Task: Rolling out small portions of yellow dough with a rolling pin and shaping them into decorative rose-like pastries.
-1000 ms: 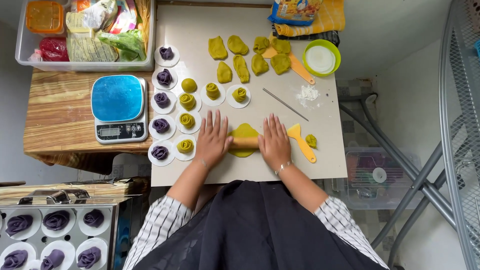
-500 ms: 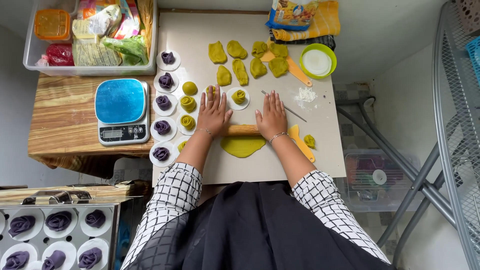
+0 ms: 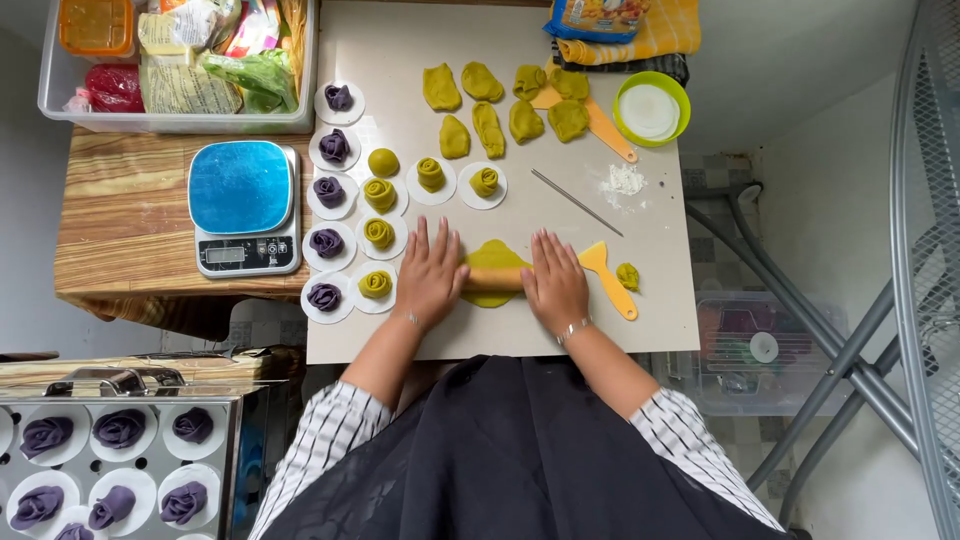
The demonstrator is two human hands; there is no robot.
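Palms flat, fingers spread — left hand [image 3: 430,275] and right hand [image 3: 555,280] press rolling pin [image 3: 495,278].

A pale beige surface [image 3: 650,320] fills the middle of the view, lit evenly by soft daylight, and a wooden side table [image 3: 130,240] stands just beside it on the left. Beneath the right edge lies a floor of grey and white tiles [image 3: 725,200], crossed by grey metal legs [image 3: 840,360]. A grey wire mesh rack [image 3: 935,250] stands at the far right.
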